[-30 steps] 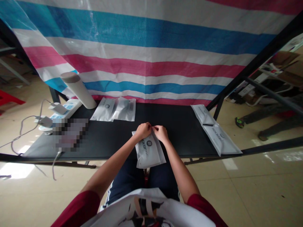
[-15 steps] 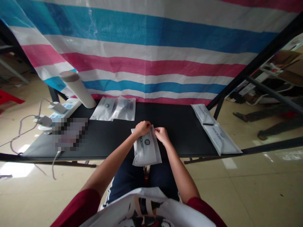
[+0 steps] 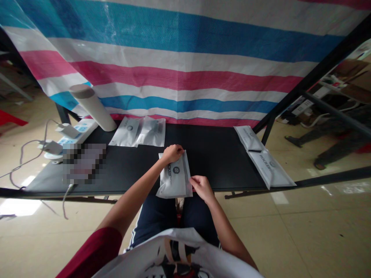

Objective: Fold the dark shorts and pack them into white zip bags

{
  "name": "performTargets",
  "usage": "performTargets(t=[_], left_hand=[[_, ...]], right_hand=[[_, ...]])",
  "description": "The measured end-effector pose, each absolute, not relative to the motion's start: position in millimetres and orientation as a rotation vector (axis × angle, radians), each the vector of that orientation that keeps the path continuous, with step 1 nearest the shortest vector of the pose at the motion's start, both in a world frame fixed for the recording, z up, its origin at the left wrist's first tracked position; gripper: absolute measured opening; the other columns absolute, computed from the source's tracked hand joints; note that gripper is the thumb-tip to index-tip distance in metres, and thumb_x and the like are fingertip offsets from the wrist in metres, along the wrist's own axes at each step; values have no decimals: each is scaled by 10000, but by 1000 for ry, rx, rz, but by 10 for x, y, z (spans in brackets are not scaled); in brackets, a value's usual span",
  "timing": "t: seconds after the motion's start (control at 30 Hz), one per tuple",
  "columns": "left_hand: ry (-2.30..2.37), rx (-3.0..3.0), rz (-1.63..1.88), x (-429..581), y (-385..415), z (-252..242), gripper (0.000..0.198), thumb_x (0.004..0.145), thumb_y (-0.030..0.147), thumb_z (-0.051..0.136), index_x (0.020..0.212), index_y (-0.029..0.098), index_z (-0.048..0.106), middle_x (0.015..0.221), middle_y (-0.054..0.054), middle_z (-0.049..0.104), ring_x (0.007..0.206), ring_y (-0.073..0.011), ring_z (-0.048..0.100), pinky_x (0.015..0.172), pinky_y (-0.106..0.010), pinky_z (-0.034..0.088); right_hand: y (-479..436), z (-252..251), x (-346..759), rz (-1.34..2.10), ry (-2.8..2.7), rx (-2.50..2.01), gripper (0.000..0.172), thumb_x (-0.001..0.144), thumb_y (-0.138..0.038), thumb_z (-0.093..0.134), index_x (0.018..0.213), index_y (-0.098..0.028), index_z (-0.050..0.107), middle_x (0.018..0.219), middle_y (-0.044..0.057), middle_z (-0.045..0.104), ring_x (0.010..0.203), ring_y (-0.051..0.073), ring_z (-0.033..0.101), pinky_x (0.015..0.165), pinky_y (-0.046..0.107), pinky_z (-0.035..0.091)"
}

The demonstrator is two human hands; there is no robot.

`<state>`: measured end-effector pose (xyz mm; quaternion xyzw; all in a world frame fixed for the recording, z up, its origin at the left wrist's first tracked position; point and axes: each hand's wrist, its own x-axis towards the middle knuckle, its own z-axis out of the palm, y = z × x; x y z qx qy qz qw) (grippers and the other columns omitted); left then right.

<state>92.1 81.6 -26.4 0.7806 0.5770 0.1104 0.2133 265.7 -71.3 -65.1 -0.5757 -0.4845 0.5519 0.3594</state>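
A translucent white zip bag (image 3: pixel 174 181) with dark printed lettering and a round logo lies at the front edge of the black table (image 3: pixel 214 154). My left hand (image 3: pixel 173 153) is closed on the bag's far edge, near its right corner. Lower down, my right hand (image 3: pixel 202 188) has its thumb and fingers pinched at the bag's right edge. What the bag contains cannot be made out.
Two similar bags (image 3: pixel 125 132) lie at the back left, and two more (image 3: pixel 272 170) at the right end. A white bottle (image 3: pixel 97 112), a power strip (image 3: pixel 84 131) and a blurred-out phone (image 3: pixel 87 162) stand or lie left. A striped sheet (image 3: pixel 179 77) hangs behind; a person's legs (image 3: pixel 324 143) show right.
My right hand has slid along the bag's right edge from the far corner toward me. My left hand stays at the far edge. The view has shifted slightly.
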Motion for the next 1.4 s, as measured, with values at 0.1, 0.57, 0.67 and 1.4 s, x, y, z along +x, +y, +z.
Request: performTargets(t=[0.1,0.57,0.67,1.4], left_hand=[[1596,2179,318,922,835,-244,283,909,385,508,1008,248,735,948,-50,740,903,-212,678,759,-270,480],[1651,2405,583,887,566,-35,403,940,471,471,1232,240,626,1253,-88,617,1182,-310,482,984,-461,403],[1698,2397,672,836,272,-23,443,949,472,448,1300,225,559,1286,-106,572,1194,-312,453,984,-466,403],[1489,2228,671,481,-58,-431,520,979,447,374,1409,177,486,1512,-114,426,1420,-246,359,1189,-427,290]], right_hand=[[-848,-643,2673,1444,-1198,-1480,420,778,-575,639,826,-164,711,749,58,709,624,204,657,532,302,540],[-1043,-596,2726,1450,-1020,-1443,644,761,-567,684,1269,-195,549,968,75,707,689,180,705,524,263,565],[-992,-602,2745,1429,-1016,-1442,630,760,-591,675,1237,-190,578,974,81,703,704,183,706,522,262,570],[-191,-650,2530,1306,-1353,-1415,411,758,-361,629,1125,-210,523,891,9,668,616,128,650,429,193,506]])
